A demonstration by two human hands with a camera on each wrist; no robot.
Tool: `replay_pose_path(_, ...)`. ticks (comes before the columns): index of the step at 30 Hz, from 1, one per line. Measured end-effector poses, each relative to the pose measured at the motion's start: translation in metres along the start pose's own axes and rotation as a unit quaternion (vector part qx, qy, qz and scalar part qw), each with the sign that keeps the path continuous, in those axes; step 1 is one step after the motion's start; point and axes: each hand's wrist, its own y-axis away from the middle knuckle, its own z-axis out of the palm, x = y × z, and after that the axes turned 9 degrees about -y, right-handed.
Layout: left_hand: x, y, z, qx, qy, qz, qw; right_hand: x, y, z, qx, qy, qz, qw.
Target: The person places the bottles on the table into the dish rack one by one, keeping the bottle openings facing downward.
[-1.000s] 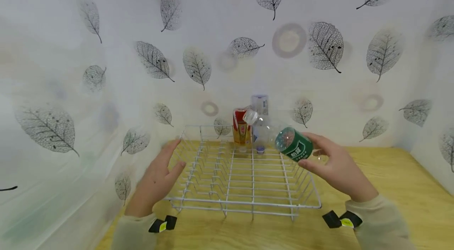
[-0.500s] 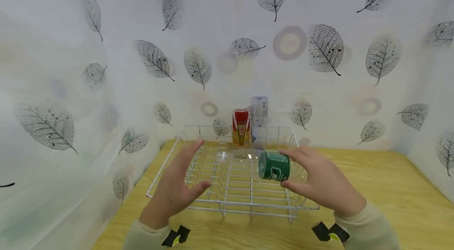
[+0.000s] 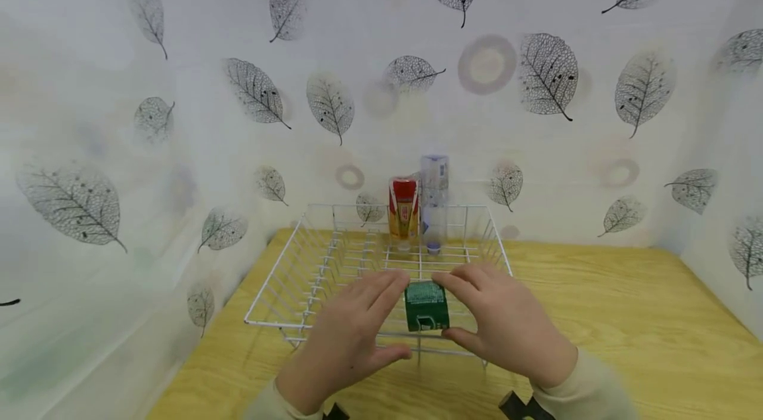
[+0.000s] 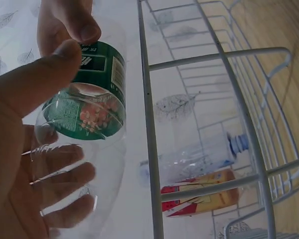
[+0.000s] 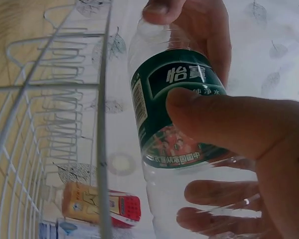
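Observation:
A clear plastic bottle with a green label (image 3: 426,307) lies level above the front part of a white wire rack (image 3: 292,325). My right hand (image 3: 507,320) holds it near its base, thumb across the label (image 5: 187,74) in the right wrist view. My left hand (image 3: 352,327) is round the neck half, thumb on the near side. Its fingers (image 4: 72,209) show through the clear wall in the left wrist view. In the head view, the hand hides the bottle's neck.
Upside down at the rack's back stand a red and yellow bottle (image 3: 404,208) and a clear bottle with a purple cap (image 3: 435,208). The rack sits on a wooden table (image 3: 596,314). A leaf-patterned curtain (image 3: 381,135) closes off the back and sides.
The bottle has come down toward me and left, turning from tilted to level in my right hand. My left hand has moved right from the rack's left side to the bottle.

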Motion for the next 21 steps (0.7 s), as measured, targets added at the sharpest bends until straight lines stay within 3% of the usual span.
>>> replay_pose_path(4, 0.002, 0.003, 0.004, -0.057, -0.002, -0.034, 0.9978, -0.005, -0.002, 0.009, 0.015, -0.006, -0.018, 0.9997)
replay_pose_path(7, 0.005, 0.003, 0.007, -0.082, -0.007, -0.053, 0.9952, -0.006, -0.002, 0.015, 0.018, -0.009, -0.027, 0.9994)
replay_pose_path(15, 0.009, 0.002, 0.01, -0.097, -0.001, -0.06, 0.9935, -0.009, -0.002, 0.008, 0.008, -0.009, -0.016, 0.9998)
replay_pose_path(18, 0.007, 0.002, 0.006, -0.103, 0.024, -0.066, 0.9922, -0.011, -0.002, 0.0, 0.007, -0.029, -0.017, 0.9994)
replay_pose_path(21, 0.004, 0.003, 0.0, -0.116, 0.077, -0.088, 0.9864, -0.012, -0.002, -0.01, 0.006, -0.084, 0.003, 0.9965)
